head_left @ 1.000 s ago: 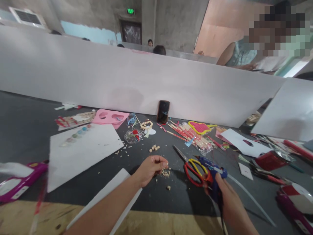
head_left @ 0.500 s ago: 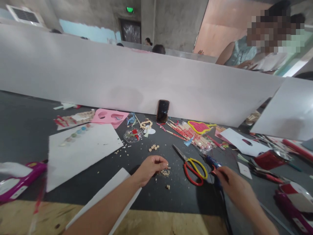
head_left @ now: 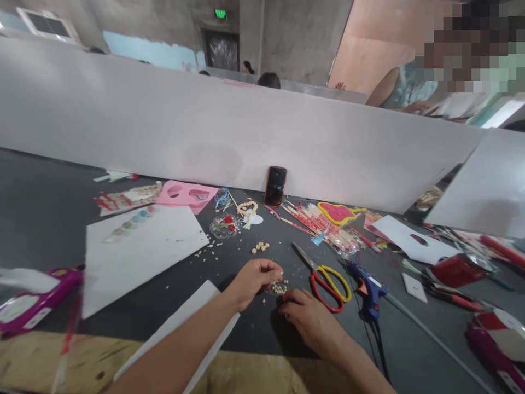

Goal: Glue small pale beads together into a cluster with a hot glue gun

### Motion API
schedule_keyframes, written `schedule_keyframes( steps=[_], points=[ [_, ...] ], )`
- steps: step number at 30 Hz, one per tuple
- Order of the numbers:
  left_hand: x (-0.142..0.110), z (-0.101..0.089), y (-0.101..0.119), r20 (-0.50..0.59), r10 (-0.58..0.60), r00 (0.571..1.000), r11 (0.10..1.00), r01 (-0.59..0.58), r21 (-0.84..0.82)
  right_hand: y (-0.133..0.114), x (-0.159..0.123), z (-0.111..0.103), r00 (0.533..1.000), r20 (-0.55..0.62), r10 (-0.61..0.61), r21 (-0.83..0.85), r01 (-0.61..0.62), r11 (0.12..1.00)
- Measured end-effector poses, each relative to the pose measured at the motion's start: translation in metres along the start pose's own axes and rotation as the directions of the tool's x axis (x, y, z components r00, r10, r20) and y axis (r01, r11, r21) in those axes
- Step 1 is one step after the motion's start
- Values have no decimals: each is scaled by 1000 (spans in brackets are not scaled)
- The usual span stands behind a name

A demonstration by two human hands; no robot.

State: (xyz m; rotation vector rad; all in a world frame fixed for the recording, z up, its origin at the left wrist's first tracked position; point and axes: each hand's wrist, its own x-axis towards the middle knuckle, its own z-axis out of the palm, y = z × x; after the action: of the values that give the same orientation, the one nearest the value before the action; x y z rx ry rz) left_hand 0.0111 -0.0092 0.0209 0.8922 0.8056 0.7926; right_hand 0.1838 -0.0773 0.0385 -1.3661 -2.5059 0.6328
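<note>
My left hand (head_left: 256,279) is closed in a pinch, a small pale bead (head_left: 281,273) showing at its fingertips. Just below that pinch lies a little pile of small beads (head_left: 279,288) on the dark tabletop. My right hand (head_left: 305,317) is beside the pile, fingers curled together and thumb tucked under; whatever they may hold is hidden. Scissors (head_left: 326,282) with one red and one yellow handle rest beyond my right hand. To their right a blue glue gun (head_left: 372,295) lies on the table, a long glue stick (head_left: 435,339) reaching from its back.
A cluster of wooden beads (head_left: 260,248) sits beyond my left hand. A phone (head_left: 276,185) leans on the white partition (head_left: 172,120). White board (head_left: 139,251) lies left; bundled red-patterned sticks (head_left: 324,225), a red can (head_left: 459,272) and pliers (head_left: 455,295) are right.
My right hand has left the glue gun and moved left to the bead pile, covering the spot where a few loose beads lay. My left hand keeps its pinch in nearly the same place.
</note>
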Motion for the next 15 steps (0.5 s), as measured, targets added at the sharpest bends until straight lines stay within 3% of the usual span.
schedule_keyframes(
  steps=[4,8,11,15],
  points=[
    [-1,1,1,9,1,1000,1000,-1,-6,5,-3,0,978,-144,150,287,-104,952],
    [-5,5,4,38,-5,999,999,6,-34,4,-5,-4,875,-286,392,553,-183,813],
    [-8,9,5,92,-7,996,999,12,-47,-1,-2,-8,816,-359,453,671,-112,733],
    [-10,12,3,145,12,989,1000,-9,-23,-7,4,-7,775,-442,453,706,-11,708]
  ],
)
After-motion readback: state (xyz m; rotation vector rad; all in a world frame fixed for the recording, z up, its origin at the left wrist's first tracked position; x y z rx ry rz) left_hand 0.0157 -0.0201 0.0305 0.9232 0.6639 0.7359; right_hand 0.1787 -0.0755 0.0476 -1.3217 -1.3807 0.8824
